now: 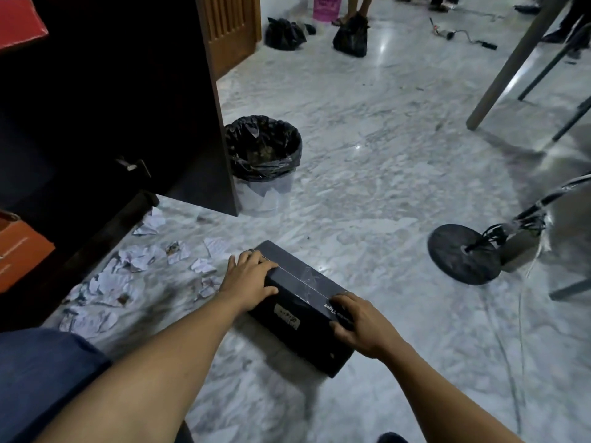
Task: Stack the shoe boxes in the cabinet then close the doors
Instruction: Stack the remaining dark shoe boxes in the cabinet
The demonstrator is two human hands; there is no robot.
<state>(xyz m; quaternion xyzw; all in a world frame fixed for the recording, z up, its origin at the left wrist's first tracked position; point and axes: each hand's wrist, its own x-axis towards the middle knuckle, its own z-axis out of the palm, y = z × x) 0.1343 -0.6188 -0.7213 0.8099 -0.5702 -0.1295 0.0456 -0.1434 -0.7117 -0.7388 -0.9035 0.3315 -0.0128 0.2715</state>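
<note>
A black shoe box (300, 292) with clear tape across its lid lies on the marble floor in front of me. My left hand (248, 278) grips its far left end, fingers over the lid edge and thumb on the side. My right hand (358, 324) grips the near right end, fingers curled over the lid. The dark cabinet (105, 100) stands open at the left, its door (179, 123) swung out toward me. An orange shoe box (19, 254) sits on a lower shelf. A red box (19, 20) shows at the top left.
Crumpled paper scraps (134, 266) litter the floor by the cabinet base. A bin with a black liner (263, 148) stands behind the door. A round lamp base (463, 259) with cables is at right. Table and chair legs (511, 68), black bags (350, 35) and a person's legs are farther back.
</note>
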